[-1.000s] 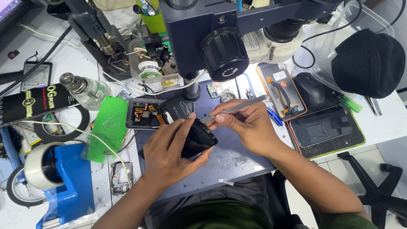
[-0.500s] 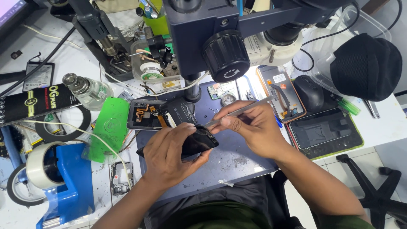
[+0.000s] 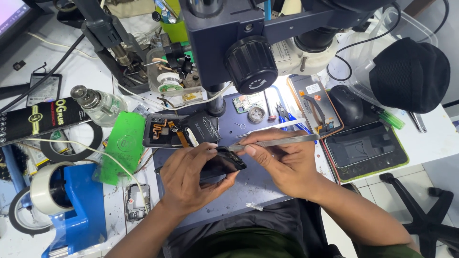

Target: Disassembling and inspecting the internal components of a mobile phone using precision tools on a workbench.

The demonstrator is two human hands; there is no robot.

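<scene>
My left hand (image 3: 189,179) grips a small black phone part (image 3: 224,162) just above the blue-grey work mat (image 3: 248,191). My right hand (image 3: 282,160) holds metal tweezers (image 3: 277,142), with their tip touching the top edge of that part. An opened phone (image 3: 179,130) with orange flex cables lies flat on the mat just behind my left hand. The microscope head (image 3: 248,43) hangs over the bench above both hands and hides part of the mat.
A green plastic sheet (image 3: 123,145) and a blue tape dispenser (image 3: 71,205) sit at the left. A glass bottle (image 3: 98,104) lies at the back left. At the right are a black mouse (image 3: 346,104), a dark tray (image 3: 363,149) and a black cap (image 3: 411,74).
Both hands have stayed together over the mat. The tweezers have tilted flatter, and their tip has come down onto the black part.
</scene>
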